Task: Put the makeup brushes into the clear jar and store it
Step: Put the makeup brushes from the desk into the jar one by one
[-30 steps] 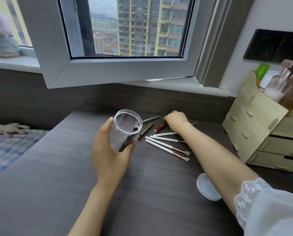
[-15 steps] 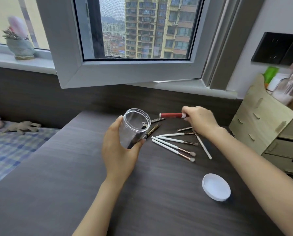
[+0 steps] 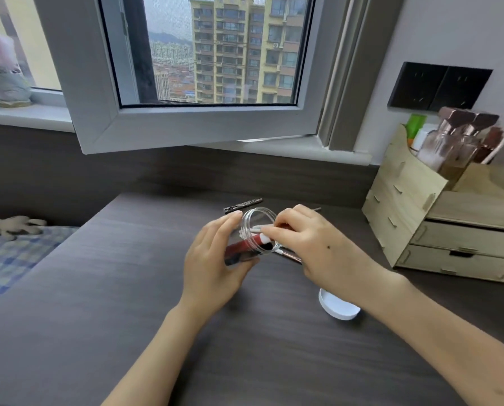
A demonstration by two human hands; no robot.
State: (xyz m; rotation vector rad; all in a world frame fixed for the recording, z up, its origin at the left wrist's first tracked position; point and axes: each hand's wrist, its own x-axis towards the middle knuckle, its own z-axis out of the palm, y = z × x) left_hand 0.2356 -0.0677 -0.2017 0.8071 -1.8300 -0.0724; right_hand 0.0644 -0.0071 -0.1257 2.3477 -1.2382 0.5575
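My left hand grips the clear jar, tilted with its mouth toward the right. A red-handled brush lies inside the jar, its white-and-black end at the rim. My right hand is at the jar's mouth, fingers pinched on the end of that brush and on thin white brush handles. More white brushes lie on the dark table, mostly hidden under my right hand. A dark patterned brush lies behind the jar.
The jar's white lid lies on the table under my right forearm. A wooden drawer organizer with bottles stands at the right. An open window sash overhangs the table's back. A bed with plaid sheet is at left.
My right hand has carried the red brush and white brushes from above the table into the jar's mouth. My left hand has tilted the jar further toward the right.
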